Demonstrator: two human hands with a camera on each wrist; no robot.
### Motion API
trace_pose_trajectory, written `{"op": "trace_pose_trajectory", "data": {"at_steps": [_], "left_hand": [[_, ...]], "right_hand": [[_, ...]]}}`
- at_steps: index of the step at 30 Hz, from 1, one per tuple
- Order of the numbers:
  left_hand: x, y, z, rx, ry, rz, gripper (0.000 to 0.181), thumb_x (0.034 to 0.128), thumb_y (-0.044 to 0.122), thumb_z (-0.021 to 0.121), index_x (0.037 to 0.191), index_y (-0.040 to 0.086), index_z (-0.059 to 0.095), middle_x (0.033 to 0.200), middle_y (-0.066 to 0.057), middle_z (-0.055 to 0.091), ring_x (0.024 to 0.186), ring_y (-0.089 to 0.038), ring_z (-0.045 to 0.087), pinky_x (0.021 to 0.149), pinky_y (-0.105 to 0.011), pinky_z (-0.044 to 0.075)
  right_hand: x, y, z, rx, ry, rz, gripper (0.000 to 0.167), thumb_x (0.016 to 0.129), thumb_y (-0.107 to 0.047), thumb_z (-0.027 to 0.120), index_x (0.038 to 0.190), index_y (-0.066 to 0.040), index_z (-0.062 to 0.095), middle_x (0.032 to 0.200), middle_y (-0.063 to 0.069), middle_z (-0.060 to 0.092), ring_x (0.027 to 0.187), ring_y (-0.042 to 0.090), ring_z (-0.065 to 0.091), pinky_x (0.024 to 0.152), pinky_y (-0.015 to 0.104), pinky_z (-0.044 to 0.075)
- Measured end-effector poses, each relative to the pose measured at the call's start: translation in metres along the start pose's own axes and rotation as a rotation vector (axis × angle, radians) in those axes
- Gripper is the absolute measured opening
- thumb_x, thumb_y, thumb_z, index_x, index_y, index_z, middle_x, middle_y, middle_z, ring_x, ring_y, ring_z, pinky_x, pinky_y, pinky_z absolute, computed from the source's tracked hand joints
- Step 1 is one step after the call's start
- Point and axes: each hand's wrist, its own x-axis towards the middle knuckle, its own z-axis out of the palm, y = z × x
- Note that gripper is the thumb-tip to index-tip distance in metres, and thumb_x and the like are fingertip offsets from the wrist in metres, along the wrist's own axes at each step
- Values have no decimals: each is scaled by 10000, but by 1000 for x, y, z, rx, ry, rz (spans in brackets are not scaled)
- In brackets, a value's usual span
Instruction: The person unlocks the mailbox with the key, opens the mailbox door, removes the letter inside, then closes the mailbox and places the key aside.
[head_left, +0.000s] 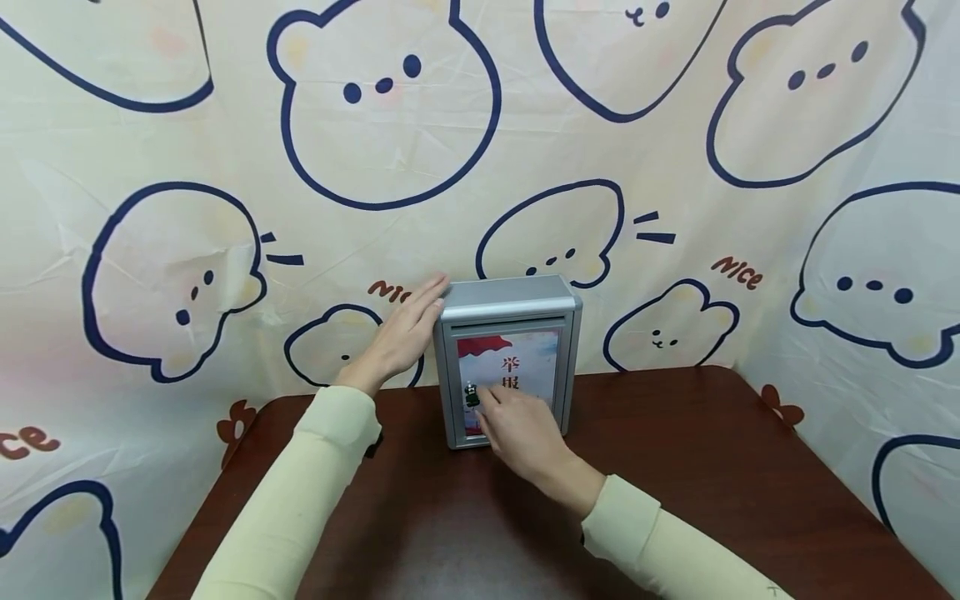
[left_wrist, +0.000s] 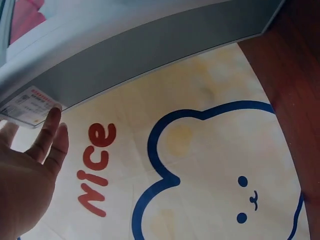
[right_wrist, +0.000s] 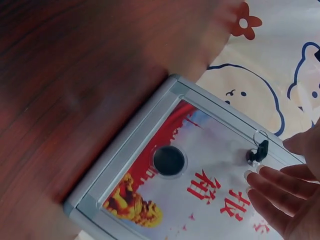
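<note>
A grey metal-framed report box (head_left: 508, 302) stands upright on the table, its front panel printed in red and white with Chinese characters. A black-headed key (right_wrist: 262, 149) with a wire ring sits in the lock at the panel's left edge. My left hand (head_left: 405, 333) rests on the upper left side of the box. In the left wrist view its fingertips touch the side wall by a white label (left_wrist: 31, 106). My right hand (head_left: 521, 429) is at the key; in the right wrist view its thumb and fingers stand slightly apart around the key, without pinching it.
The box stands on a dark brown wooden table (head_left: 660, 467). Behind it and at both sides hangs a pale cloth (head_left: 420, 242) with blue-outlined cartoon bears. A round black disc (right_wrist: 169, 161) is on the box's front panel.
</note>
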Motion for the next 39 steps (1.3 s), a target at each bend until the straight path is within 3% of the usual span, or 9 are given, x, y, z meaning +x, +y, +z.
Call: {"op": "trace_pose_trajectory", "data": {"at_steps": [3, 9, 14, 21, 32, 39], "left_hand": [[0, -3, 4, -38, -8, 6, 551, 1113, 364, 268, 1607, 132, 348, 1689, 13, 255, 1560, -211, 202, 1250, -501, 188], [1, -8, 12, -80, 41, 37, 538, 1113, 345, 255, 1584, 126, 396, 1659, -26, 331, 1545, -212, 242, 1247, -491, 200], [1, -12, 18, -63, 77, 73, 544, 1112, 356, 246, 1573, 123, 417, 1644, -16, 362, 1532, -206, 278, 1240, -492, 225], [2, -16, 21, -42, 117, 124, 542, 1113, 377, 265, 1558, 128, 449, 1613, -56, 418, 1514, -210, 327, 1229, -495, 257], [7, -17, 22, 14, 160, 154, 525, 1106, 364, 284, 1526, 141, 505, 1572, -37, 480, 1476, -223, 400, 1206, -481, 314], [8, -17, 26, 15, 216, 147, 527, 1104, 350, 268, 1502, 132, 537, 1553, -52, 505, 1465, -219, 421, 1206, -468, 320]], "right_hand": [[5, -3, 7, -28, 7, -9, 320, 971, -241, 701, 1238, -65, 697, 1040, 57, 732, 855, 182, 729, 687, 349, 621], [9, -5, 18, -53, 6, -7, 272, 957, -230, 725, 1179, -73, 735, 1008, 57, 730, 794, 170, 716, 631, 329, 610], [9, -6, 23, -69, 24, -1, 158, 966, -219, 713, 1039, -92, 772, 911, 34, 720, 728, 162, 697, 596, 321, 592], [10, -10, 26, -69, 51, 23, 158, 966, -241, 717, 974, -101, 789, 858, 25, 724, 693, 147, 695, 579, 307, 586], [13, -10, 24, -38, 51, 66, 205, 960, -273, 726, 866, -102, 790, 769, 11, 701, 655, 155, 677, 588, 310, 591], [16, -9, 24, -23, 56, 67, 180, 950, -257, 738, 881, -101, 793, 783, 8, 710, 675, 162, 689, 614, 323, 598]]}}
